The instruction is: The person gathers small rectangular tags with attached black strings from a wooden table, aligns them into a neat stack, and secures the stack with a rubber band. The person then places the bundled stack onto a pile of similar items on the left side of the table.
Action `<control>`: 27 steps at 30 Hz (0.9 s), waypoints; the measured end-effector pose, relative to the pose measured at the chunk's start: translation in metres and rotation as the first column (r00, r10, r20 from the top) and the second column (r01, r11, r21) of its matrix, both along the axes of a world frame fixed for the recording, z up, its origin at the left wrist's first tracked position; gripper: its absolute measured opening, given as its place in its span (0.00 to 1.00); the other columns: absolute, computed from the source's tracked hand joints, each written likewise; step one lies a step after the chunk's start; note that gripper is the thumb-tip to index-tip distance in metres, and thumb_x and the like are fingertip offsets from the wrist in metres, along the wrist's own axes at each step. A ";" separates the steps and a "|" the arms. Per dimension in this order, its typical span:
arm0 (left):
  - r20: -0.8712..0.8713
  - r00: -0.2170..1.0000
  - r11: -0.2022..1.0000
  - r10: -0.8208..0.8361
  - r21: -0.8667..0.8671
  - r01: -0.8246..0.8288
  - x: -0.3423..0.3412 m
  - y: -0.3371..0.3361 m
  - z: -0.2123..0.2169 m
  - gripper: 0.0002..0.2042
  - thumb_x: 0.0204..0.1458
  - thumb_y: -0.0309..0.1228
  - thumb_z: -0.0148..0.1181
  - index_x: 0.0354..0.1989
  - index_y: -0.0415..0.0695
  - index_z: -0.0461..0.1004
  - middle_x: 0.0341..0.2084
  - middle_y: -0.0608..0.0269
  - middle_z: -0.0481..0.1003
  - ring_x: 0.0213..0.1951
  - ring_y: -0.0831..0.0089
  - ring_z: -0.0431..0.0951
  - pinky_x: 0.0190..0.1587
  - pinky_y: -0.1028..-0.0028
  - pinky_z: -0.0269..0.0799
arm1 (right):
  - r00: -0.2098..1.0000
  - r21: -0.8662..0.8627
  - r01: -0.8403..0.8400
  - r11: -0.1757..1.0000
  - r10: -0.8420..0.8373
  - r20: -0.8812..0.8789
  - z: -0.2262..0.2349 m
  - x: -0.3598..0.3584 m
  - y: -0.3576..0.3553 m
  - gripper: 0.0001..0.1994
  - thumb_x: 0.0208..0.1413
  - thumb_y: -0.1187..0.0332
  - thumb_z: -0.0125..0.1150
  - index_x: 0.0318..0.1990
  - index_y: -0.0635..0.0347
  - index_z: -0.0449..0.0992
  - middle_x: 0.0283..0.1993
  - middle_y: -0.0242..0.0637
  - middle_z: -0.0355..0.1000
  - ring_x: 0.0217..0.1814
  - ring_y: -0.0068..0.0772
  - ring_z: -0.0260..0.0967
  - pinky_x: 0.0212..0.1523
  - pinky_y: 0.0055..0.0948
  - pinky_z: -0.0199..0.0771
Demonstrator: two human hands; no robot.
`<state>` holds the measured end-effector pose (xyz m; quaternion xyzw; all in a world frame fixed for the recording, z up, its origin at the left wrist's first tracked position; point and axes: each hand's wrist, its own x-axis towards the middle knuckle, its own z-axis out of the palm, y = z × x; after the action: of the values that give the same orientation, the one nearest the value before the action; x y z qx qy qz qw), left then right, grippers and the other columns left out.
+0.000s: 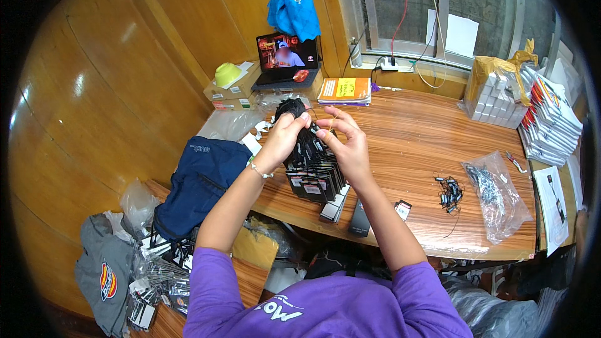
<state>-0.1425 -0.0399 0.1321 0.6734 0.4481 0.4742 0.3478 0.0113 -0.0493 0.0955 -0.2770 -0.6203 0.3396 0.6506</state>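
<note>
A thick bundle of black hang tags [316, 178] hangs over the wooden table, its black strings [293, 109] gathered at the top. My left hand [285, 141] is closed round the strings just below their looped ends. Right beside it, my right hand [349, 147] pinches a thin yellowish band [332, 124] between thumb and fingers, close to the strings. White labels show on the lower tags. Under the bundle, a stack of white cards [336, 205] lies near the table's front edge, with a dark box [359, 220] next to it.
Loose black tag strings [449, 193] and a clear plastic bag [498, 197] lie to the right. Behind are a laptop [288, 62], an orange notebook [344, 90] and boxes [498, 97]. A navy bag [199, 181] sits at the left, above more tags [166, 281].
</note>
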 end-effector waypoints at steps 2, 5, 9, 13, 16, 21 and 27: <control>-0.022 1.000 1.000 0.011 0.021 -0.011 -0.005 0.005 -0.006 0.15 0.56 0.36 0.46 0.23 0.38 0.67 0.23 0.61 0.69 0.29 0.70 0.67 0.38 0.71 0.62 | 1.000 0.001 -0.017 1.000 0.017 0.017 -0.002 -0.007 -0.003 0.11 0.45 0.69 0.62 0.38 0.63 0.77 0.54 0.47 0.64 0.59 0.40 0.59 0.58 0.33 0.54; -0.212 0.975 0.986 0.070 0.164 -0.035 -0.004 0.008 -0.008 0.12 0.57 0.35 0.46 0.33 0.37 0.67 0.26 0.64 0.69 0.32 0.75 0.67 0.39 0.75 0.62 | 0.997 -0.008 -0.015 1.000 0.016 0.076 -0.007 -0.007 0.002 0.14 0.47 0.69 0.61 0.42 0.63 0.75 0.58 0.50 0.61 0.62 0.41 0.55 0.61 0.34 0.51; -0.468 0.880 0.984 0.077 0.178 0.008 -0.012 0.007 -0.006 0.13 0.57 0.34 0.46 0.39 0.34 0.68 0.27 0.63 0.70 0.34 0.76 0.67 0.41 0.75 0.63 | 0.988 -0.018 -0.143 0.990 0.143 0.052 -0.011 -0.012 0.015 0.15 0.47 0.67 0.61 0.43 0.62 0.74 0.59 0.49 0.60 0.63 0.42 0.54 0.60 0.33 0.52; -0.306 0.951 0.970 -0.045 0.216 0.115 -0.004 -0.001 0.009 0.13 0.55 0.33 0.47 0.32 0.32 0.69 0.29 0.47 0.71 0.36 0.57 0.70 0.42 0.66 0.63 | 0.877 -0.064 -0.474 0.878 0.477 0.059 -0.003 0.001 0.032 0.17 0.49 0.66 0.61 0.46 0.62 0.73 0.60 0.48 0.58 0.64 0.40 0.53 0.61 0.33 0.50; -0.209 0.957 0.969 -0.203 0.096 0.227 -0.016 0.005 0.006 0.12 0.57 0.32 0.46 0.41 0.34 0.66 0.32 0.61 0.69 0.39 0.71 0.67 0.45 0.72 0.61 | 0.696 -0.241 -0.687 0.686 0.716 0.052 -0.005 0.008 0.057 0.20 0.52 0.62 0.58 0.51 0.64 0.70 0.57 0.42 0.62 0.62 0.31 0.55 0.59 0.28 0.53; 0.140 0.972 0.976 -0.186 -0.090 0.200 -0.007 -0.006 0.015 0.12 0.58 0.36 0.44 0.44 0.41 0.64 0.26 0.74 0.62 0.33 0.83 0.61 0.41 0.82 0.57 | 0.790 -0.457 -0.608 0.649 0.550 -0.271 -0.008 0.030 0.078 0.19 0.54 0.61 0.56 0.49 0.65 0.71 0.49 0.37 0.70 0.50 0.24 0.65 0.51 0.23 0.61; 0.165 0.975 0.984 -0.150 -0.075 0.164 -0.005 -0.005 0.014 0.11 0.58 0.35 0.43 0.41 0.42 0.65 0.27 0.74 0.62 0.34 0.83 0.61 0.43 0.81 0.57 | 0.982 -0.193 -0.186 0.963 0.175 -0.071 -0.008 0.049 0.041 0.15 0.57 0.67 0.51 0.49 0.67 0.70 0.40 0.38 0.73 0.41 0.23 0.69 0.44 0.23 0.67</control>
<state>-0.1476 -0.0447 0.1466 0.6509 0.3848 0.4768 0.4482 0.0603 -0.0079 0.0879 -0.2736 -0.5884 0.4650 0.6023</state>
